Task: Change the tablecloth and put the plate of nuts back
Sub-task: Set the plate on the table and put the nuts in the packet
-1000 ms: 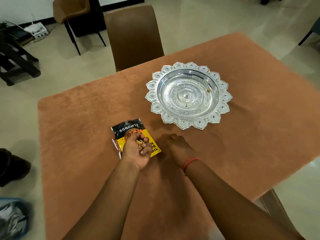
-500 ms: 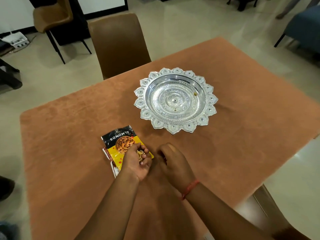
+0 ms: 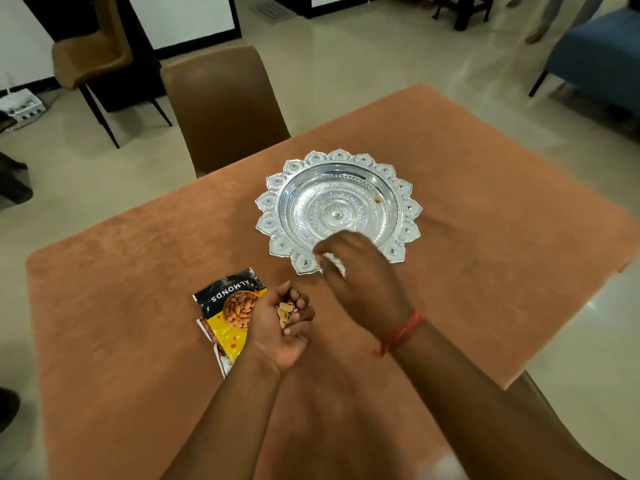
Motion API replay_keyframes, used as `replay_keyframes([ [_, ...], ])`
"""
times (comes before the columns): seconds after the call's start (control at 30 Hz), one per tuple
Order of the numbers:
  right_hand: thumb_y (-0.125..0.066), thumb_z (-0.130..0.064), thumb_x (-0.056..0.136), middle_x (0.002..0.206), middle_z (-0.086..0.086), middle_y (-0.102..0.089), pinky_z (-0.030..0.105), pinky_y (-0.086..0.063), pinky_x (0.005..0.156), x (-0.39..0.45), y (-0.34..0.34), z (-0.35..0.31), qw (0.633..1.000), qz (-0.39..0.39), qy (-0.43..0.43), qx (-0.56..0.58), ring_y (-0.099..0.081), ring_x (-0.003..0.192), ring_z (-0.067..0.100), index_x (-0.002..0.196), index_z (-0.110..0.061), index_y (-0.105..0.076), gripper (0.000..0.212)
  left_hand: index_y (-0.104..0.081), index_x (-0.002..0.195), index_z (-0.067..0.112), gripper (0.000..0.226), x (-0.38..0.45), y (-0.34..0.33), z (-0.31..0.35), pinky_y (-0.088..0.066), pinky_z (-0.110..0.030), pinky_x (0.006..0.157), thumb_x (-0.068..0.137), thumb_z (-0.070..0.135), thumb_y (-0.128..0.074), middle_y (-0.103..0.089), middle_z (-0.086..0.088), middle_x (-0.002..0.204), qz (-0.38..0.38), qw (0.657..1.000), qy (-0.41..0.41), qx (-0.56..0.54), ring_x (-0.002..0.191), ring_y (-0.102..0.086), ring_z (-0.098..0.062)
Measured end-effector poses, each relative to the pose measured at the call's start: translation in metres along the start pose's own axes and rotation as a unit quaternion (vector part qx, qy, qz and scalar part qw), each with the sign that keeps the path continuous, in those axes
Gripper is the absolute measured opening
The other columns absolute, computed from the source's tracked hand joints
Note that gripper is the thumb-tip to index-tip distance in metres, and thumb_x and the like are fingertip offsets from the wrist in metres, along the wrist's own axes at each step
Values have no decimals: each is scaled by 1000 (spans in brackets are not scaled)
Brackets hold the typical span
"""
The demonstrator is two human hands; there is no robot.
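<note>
An ornate silver plate (image 3: 277,183) with a petal rim stands on the orange-brown tablecloth (image 3: 121,289). One small nut (image 3: 377,200) lies inside it at the right. My left hand (image 3: 273,334) is cupped palm-up over the cloth and holds several pale nuts (image 3: 285,311). Beside and partly under that hand lies a black and yellow almond packet (image 3: 228,299). My right hand (image 3: 363,275), with a red thread at the wrist, hovers blurred over the plate's near rim, fingers curled downward. What those fingers hold is hidden.
A brown chair (image 3: 225,109) is pushed against the table's far edge. Another brown chair (image 3: 90,53) stands further back left, and a blue sofa (image 3: 602,53) sits at the far right. A chair back (image 3: 540,396) shows at the near right corner.
My right hand has left the cloth beside my left hand and moved forward to the plate's near rim. My left hand stays cupped with the nuts.
</note>
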State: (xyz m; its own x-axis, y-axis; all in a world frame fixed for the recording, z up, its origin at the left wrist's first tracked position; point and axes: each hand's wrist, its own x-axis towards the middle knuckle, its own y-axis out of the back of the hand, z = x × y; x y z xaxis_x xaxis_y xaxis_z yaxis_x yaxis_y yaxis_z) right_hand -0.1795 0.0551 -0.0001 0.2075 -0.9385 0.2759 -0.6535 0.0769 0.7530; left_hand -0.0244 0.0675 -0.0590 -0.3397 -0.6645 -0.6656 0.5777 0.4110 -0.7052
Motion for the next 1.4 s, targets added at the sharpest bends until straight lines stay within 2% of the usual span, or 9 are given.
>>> replay_keyframes([
  [0.13, -53, -12, 97, 126, 17, -55, 37, -39, 97, 64, 21, 56, 983, -59, -91, -146, -52, 115, 34, 125, 0, -57, 30, -49, 60, 14, 26, -2, -9, 7, -16, -13, 25, 83, 23, -57, -40, 2, 55, -14, 999, -7, -29, 33, -30, -5],
  [0.33, -47, 4, 88, 122, 24, -52, 44, -45, 92, 110, 18, 90, 938, -125, -150, -287, -49, 116, 40, 119, 4, -56, 33, -47, 61, 16, 23, -1, -24, 15, -15, -14, 24, 81, 21, -55, -38, 4, 53, -1, 998, -25, -50, 31, -29, -4],
  [0.5, -60, -2, 86, 119, 21, -55, 43, -46, 94, 114, 2, 90, 910, -185, -131, -347, -51, 113, 39, 108, -1, -64, 23, -45, 62, 16, 24, 0, -31, 21, -13, -14, 25, 85, 20, -53, -37, 5, 54, 7, 998, -35, -55, 32, -28, -4],
  [0.63, -54, 3, 85, 113, 18, -53, 44, -50, 87, 99, -9, 88, 934, -168, -94, -302, -50, 111, 37, 106, -1, -63, 24, -44, 63, 16, 32, 3, -29, 23, -13, -14, 25, 94, 22, -47, -37, 5, 53, 18, 998, -28, -59, 32, -27, -4],
  [0.87, -58, -4, 84, 105, 13, -58, 27, -33, 75, 76, -18, 77, 950, -219, 3, -221, -55, 97, 32, 101, -4, -65, 19, -44, 64, 17, 33, 5, -24, 21, -15, -15, 24, 96, 22, -46, -37, 4, 54, 32, 998, -23, -56, 31, -27, -4],
  [1.0, -59, 2, 80, 102, 9, -57, 37, -45, 82, 70, -15, 76, 953, -210, 25, -215, -52, 98, 29, 99, -6, -67, 22, -45, 63, 17, 33, 4, -23, 20, -14, -14, 24, 95, 22, -48, -37, 4, 53, 39, 997, -21, -56, 31, -28, -4],
  [1.07, -59, 6, 78, 100, 9, -58, 36, -44, 76, 70, -16, 74, 953, -206, 39, -220, -51, 95, 30, 97, -5, -64, 23, -44, 64, 17, 32, 3, -23, 20, -13, -14, 25, 96, 22, -48, -37, 4, 54, 40, 997, -22, -55, 31, -28, -4],
  [1.23, -54, 6, 78, 86, 11, -56, 31, -34, 61, 77, -17, 71, 956, -205, 24, -207, -53, 81, 30, 81, -6, -57, 13, -44, 65, 17, 32, -1, -22, 20, -14, -15, 24, 96, 22, -48, -37, 4, 54, 38, 998, -19, -53, 32, -28, -4],
  [1.4, -53, -2, 84, 90, 10, -58, 30, -34, 60, 83, -16, 68, 959, -217, -18, -182, -56, 79, 29, 90, -10, -59, 12, -44, 64, 17, 33, -4, -20, 20, -15, -15, 24, 96, 22, -48, -38, 4, 53, 39, 998, -19, -54, 32, -27, -4],
])
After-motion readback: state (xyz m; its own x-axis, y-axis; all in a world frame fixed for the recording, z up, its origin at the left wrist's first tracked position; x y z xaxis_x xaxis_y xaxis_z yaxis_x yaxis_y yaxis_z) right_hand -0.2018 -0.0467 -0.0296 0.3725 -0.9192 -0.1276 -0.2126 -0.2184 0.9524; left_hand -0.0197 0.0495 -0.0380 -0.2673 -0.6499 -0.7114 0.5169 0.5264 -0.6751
